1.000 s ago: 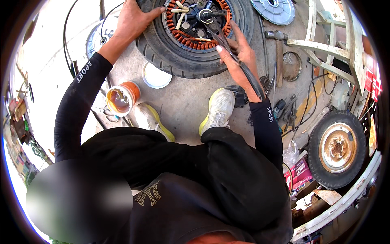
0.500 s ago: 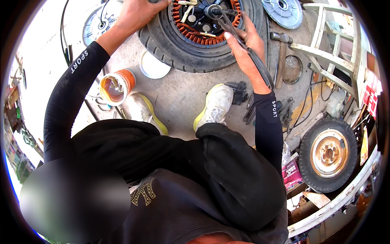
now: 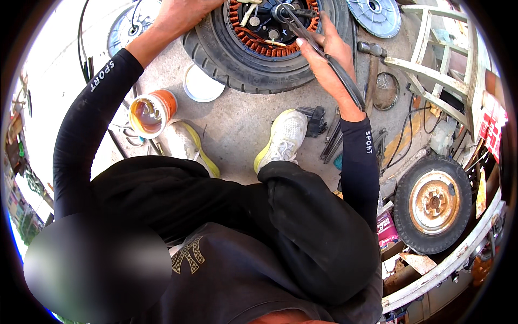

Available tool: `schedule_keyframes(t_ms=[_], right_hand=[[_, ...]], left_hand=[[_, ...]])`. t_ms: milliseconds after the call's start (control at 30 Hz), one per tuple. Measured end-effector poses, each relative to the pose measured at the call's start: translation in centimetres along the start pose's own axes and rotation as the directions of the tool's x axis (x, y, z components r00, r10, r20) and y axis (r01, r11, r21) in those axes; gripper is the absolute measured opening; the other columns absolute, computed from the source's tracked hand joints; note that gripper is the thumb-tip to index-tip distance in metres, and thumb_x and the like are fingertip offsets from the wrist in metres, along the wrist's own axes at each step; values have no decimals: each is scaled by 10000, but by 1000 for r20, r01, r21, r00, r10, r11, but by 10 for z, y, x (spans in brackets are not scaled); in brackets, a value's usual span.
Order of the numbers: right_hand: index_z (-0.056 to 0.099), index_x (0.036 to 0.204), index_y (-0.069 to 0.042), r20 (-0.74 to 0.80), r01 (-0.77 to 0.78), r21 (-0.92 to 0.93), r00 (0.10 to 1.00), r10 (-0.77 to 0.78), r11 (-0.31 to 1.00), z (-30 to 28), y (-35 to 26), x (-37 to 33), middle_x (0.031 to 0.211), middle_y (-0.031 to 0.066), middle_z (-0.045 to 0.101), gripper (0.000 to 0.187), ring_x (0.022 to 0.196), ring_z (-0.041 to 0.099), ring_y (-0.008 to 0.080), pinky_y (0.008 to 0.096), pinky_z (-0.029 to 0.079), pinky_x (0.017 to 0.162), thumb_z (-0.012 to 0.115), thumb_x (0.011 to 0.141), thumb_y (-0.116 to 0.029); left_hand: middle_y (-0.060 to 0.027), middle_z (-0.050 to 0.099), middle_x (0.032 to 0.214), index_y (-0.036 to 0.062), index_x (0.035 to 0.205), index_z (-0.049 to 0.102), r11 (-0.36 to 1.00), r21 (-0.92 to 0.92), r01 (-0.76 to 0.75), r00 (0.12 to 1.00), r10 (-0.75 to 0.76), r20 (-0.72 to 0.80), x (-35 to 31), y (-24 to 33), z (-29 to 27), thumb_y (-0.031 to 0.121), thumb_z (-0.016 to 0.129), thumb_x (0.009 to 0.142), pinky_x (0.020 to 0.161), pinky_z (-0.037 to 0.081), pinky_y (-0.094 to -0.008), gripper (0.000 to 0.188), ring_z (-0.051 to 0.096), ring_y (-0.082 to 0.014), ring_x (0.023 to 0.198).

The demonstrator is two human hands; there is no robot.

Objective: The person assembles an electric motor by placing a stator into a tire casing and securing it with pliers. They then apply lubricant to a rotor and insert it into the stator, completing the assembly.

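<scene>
A motor wheel with a black tire lies at the top of the view, its ring of copper windings and black hub facing up. My left hand is closed on the tire's upper left side; most of its fingers are cut off by the picture's edge. On the right side of the wheel, my right hand is closed around a black cable, index finger and thumb pointing toward the hub. That cable runs from the hub's shaft over the hand to the wrist.
Two round grey covers flank the wheel. An orange tub of grease and a white lid stand nearer. Right lie a hammer, a white metal frame, several tools and a rusty-rimmed wheel.
The view has shifted slightly. The wheel sits a little higher in it. Both hands keep their places on the wheel and cable, the right hand turned slightly.
</scene>
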State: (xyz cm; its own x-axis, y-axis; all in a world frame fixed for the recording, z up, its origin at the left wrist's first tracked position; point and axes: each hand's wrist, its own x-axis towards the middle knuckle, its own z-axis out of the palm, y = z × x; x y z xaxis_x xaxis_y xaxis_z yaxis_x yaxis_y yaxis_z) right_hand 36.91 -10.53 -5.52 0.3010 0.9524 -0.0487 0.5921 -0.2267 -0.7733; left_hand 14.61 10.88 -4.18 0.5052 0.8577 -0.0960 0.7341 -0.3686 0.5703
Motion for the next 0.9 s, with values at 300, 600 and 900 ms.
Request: schedule_keyframes(t_ms=[300,600,900], right_hand=[[436,1506,66,81,-193,10,978,192,981,0,-27,12,898,103,748,671,636,616,107,283,500,572,690,963,-236],[518,1450,37,156,-383,388,924,350,838,2,-39,17,1072,89,765,542,613,568,81,257,501,562,664,970,-167],[542,1425,5,216,-434,279,898,384,857,-3,-38,27,1034,68,752,501,595,583,84,252,508,535,661,968,-164]], left_hand=[[-373,422,1486,-124,1552,226,1000,19,11,1000,-12,19,-3,-3,0,316,785,813,1204,345,-477,1025,414,-447,1424],[-379,419,1484,-122,1549,228,999,10,-36,999,36,-21,-7,-5,2,304,792,803,1197,355,-481,1027,419,-455,1419],[-382,432,1464,-119,1545,239,999,-46,9,1000,-9,-2,-8,-3,1,264,792,793,1182,377,-477,1008,441,-462,1395]])
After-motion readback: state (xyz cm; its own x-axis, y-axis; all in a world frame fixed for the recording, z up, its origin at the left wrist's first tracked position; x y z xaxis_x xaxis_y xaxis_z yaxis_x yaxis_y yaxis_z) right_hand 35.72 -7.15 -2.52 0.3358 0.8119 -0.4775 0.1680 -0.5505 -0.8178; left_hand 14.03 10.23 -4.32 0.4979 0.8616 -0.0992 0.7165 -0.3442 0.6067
